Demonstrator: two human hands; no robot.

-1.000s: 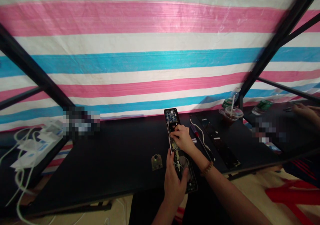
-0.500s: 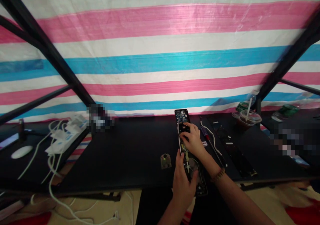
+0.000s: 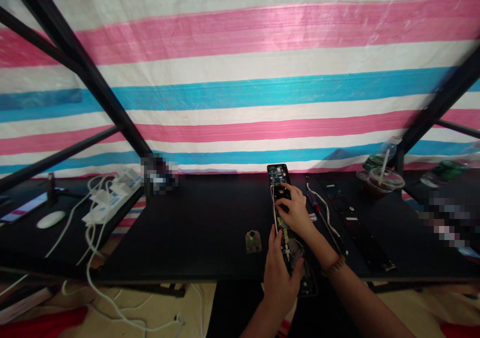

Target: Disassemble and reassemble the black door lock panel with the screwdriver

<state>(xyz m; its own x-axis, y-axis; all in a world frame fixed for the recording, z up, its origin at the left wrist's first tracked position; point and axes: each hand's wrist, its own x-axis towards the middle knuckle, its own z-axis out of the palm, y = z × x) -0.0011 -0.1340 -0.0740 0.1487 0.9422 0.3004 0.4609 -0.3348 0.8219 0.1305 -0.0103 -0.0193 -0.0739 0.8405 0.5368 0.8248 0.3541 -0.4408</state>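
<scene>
A long, narrow black electronic device lies opened, its near end reaching past the table's front edge. Blue circuit boards show at its far end, with white wires along its left side. My left hand grips the near half, fingers along the left edge and thumb across the inside. Over the middle, my right hand has its thumb and index finger bent around a small black area; whether a part is between them I cannot make out. A small, squarish translucent piece lies on the table left of the device.
Right of the device lie a purple-and-red screwdriver, a white cable and a long black panel. Behind them stands a plastic cup with a straw. A white power strip with cables and a white mouse are at left.
The whole view has shifted, so everything sits a little further right. Both hands keep nearly the same pose on the device; my right fingers have barely moved.
</scene>
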